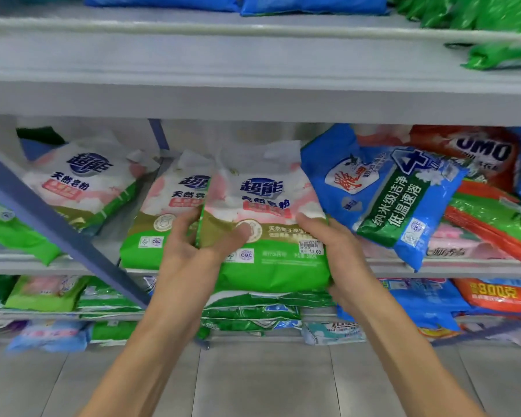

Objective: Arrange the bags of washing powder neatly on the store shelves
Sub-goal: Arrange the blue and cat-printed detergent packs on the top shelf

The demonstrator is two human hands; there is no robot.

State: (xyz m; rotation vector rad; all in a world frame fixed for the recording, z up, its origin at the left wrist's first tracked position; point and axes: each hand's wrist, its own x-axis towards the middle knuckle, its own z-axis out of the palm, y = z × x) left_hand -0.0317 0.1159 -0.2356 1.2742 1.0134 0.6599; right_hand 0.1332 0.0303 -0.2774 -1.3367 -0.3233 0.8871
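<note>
While the left hand (190,245) and right hand (337,251) each have their grip clamped on a bag (265,206) at the shelf (433,267) front, a twin bag (163,212) stands just left and a blue bag (388,200) leans right.

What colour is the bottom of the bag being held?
Bright green; the bag shows best in the head view.

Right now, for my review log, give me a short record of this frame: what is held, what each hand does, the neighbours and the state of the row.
held item: white and green bag, upright, front to the camera, in front of the middle shelf
left hand: grips the bag's left edge, thumb on its front
right hand: grips its right edge
price sticker: on the held bag, reads 12.00
left neighbour: matching bag, partly covered by the held one
right neighbour: blue bag, tilted
row state: untidy on the right
</note>
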